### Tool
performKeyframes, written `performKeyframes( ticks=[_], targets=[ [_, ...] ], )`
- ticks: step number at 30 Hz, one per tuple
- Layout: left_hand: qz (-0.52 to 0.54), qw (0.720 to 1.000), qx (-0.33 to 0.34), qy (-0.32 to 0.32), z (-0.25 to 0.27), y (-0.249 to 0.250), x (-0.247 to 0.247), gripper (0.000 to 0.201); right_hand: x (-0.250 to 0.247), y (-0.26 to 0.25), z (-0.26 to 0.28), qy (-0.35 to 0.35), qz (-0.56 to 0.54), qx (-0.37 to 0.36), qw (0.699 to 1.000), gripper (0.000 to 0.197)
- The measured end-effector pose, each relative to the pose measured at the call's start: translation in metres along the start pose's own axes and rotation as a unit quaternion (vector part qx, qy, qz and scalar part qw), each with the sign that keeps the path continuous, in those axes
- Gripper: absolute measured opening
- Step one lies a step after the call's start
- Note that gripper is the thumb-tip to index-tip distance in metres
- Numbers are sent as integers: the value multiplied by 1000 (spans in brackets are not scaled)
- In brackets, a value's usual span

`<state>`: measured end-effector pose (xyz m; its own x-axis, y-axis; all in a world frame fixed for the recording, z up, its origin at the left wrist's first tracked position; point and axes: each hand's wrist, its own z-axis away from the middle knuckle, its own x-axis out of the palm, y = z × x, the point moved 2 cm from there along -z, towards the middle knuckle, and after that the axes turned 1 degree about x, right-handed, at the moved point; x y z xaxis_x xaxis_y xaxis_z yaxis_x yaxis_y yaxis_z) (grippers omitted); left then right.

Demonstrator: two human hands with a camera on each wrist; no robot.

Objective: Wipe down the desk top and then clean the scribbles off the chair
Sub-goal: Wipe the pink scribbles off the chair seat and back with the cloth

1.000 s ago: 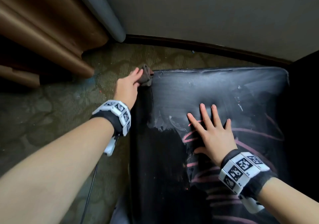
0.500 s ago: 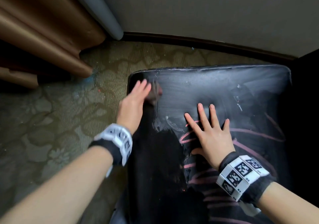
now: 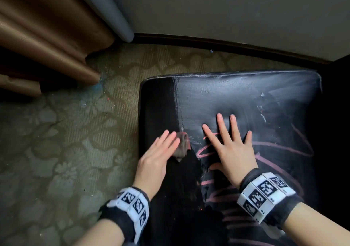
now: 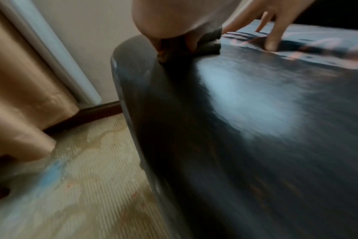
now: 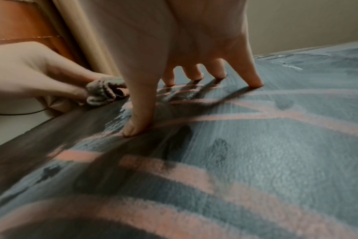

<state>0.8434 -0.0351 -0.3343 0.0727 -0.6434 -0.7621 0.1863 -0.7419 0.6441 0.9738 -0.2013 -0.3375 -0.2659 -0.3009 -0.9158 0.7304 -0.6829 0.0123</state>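
Bare forearms, black wristbands (image 3: pixel 272 198), white blocks printed with black square markers (image 3: pixel 132 206)

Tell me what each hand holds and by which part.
Left hand holds the bunched cloth under its fingers; right hand holds nothing, flat on the chair seat.

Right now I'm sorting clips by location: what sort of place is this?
Probably a hotel or guest room: patterned carpet, brown curtain falling to the floor, dark baseboard along a plain wall.

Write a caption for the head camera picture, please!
Left hand wipes pink scribbles off the black chair seat with a cloth.
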Motion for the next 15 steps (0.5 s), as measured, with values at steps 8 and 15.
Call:
performKeyframes(
  ticks=[8, 15],
  targets=[
    [-54, 995, -80, 25, -135, -22, -33, 52, -6, 0, 0, -31, -20, -2, 999, 128],
    [7, 999, 44, 6, -78, 10, 1, 55, -56, -1, -24, 195, -128, -100, 967, 34]
  ],
)
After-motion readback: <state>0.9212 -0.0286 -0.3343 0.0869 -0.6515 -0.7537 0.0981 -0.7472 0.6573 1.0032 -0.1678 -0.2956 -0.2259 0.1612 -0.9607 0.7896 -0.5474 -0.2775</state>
